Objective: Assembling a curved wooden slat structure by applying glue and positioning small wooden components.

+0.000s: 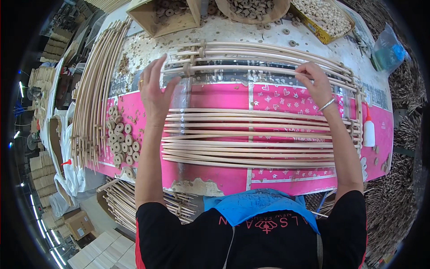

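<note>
In front of me, several pale wooden rods (251, 145) lie side by side across the table. Beyond them is a group of rods carrying brown discs (193, 59) near their left ends. My right hand (315, 81) has thumb and fingertips pinched at the right part of the nearest wooden rod (242, 68) in that group. Just off this rod's left end, my left hand (154, 87) has its fingers spread and nothing in it. A disc (187, 69) sits on the rod close to that hand. The right ends of the rods meet a row of discs (357, 112).
Loose discs (123, 141) are heaped left of the rods, beside a stack of long rods (98, 89). A wooden box (163, 24), a round basket (253, 19) and a tray of small pale pieces (324, 20) line the far edge. A glue bottle (368, 132) lies at the right.
</note>
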The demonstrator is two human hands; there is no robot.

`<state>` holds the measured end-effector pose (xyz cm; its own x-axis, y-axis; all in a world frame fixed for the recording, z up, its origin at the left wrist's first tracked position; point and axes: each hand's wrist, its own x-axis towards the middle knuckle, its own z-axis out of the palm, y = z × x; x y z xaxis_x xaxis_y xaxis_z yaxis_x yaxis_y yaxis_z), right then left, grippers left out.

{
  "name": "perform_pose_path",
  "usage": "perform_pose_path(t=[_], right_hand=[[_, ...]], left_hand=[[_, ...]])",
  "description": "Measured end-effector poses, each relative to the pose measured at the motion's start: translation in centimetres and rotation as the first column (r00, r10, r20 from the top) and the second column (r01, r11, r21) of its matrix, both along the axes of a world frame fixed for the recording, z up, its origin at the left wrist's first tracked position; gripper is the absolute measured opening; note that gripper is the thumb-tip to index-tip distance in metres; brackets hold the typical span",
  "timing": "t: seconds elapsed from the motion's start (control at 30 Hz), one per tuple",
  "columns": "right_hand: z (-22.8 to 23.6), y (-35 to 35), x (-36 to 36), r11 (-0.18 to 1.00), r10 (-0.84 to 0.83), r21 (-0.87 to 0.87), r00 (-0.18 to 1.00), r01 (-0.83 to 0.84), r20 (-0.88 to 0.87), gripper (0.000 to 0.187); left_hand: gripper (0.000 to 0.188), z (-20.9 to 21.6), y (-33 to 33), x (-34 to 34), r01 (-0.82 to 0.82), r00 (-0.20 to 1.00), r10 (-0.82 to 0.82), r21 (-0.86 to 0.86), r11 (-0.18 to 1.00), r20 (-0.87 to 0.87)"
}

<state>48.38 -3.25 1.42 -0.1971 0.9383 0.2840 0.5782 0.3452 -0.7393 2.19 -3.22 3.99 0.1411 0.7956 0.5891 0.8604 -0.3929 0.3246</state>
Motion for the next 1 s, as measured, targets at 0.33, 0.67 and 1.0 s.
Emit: perform_pose_path(t=[0.33, 0.67, 1.0], right_hand=[[-2.4, 3.1, 2.5, 0.998, -0.042, -0.04, 0.999, 0.041, -0.002, 0.014], [-2.8, 3.3, 1.9, 0.948, -0.105, 0.318, 0.915, -0.026, 0.389, 0.019], [0.6, -5.3, 0.2, 0.965, 0.129, -0.247, 0.979, -0.087, 0.158, 0.014]], left_hand=[[0.048, -2.9, -2.5, -3.7, -0.069, 0.968, 0.107, -0.169, 0.983, 0.227], [0.042, -4.2, -6.9, -10.8, -0.252, 0.934, 0.3, -0.239, 0.938, 0.194], [0.038, -1.9, -12.7, -17.9, -0.442, 0.895, 0.405, -0.253, 0.861, -0.184]])
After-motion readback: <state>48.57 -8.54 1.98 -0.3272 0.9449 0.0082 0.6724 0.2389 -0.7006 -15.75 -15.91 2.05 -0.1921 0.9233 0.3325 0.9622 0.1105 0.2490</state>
